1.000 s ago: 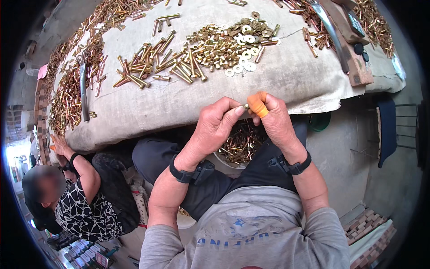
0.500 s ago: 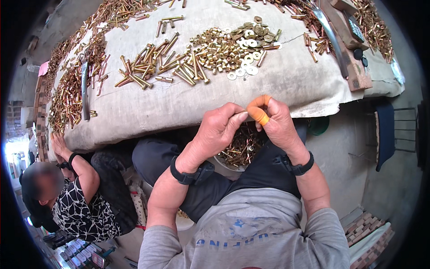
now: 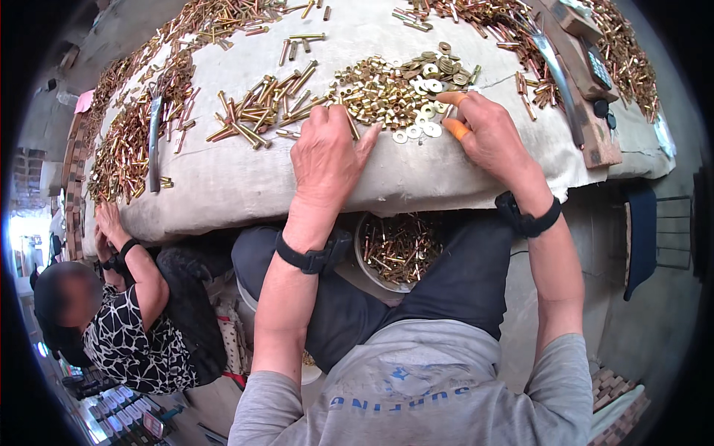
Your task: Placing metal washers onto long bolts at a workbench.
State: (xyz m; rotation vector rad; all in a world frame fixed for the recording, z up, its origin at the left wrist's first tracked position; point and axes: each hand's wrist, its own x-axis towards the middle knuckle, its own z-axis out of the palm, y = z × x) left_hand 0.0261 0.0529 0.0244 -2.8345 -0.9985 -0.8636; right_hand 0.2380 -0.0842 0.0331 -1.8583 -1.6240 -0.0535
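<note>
My left hand (image 3: 327, 152) reaches onto the cloth-covered table, over the near end of a bunch of brass-coloured bolts (image 3: 256, 108). Its fingers bend down with their tips hidden, and the thumb stands apart from them beside a bolt. At the washers (image 3: 431, 128), my right hand (image 3: 487, 137) has orange covers on thumb and forefinger. These two are spread, with a small metal tube (image 3: 448, 111) on the cloth between them. Between my hands lies a heap of short brass-coloured sleeves (image 3: 383, 97), with darker washers (image 3: 439, 67) behind it.
A bowl of bolts (image 3: 398, 253) sits between my legs below the table edge. Large bolt piles lie left (image 3: 123, 149) and far right (image 3: 625, 59). A curved metal bar (image 3: 558, 78) leans by a wooden block (image 3: 601, 152). On the left sits another person (image 3: 141, 334), hands at the table edge.
Both hands, which met fingertip to fingertip in front of the table edge, have parted and moved forward onto the table. The left is now at the bolts, the right at the washers.
</note>
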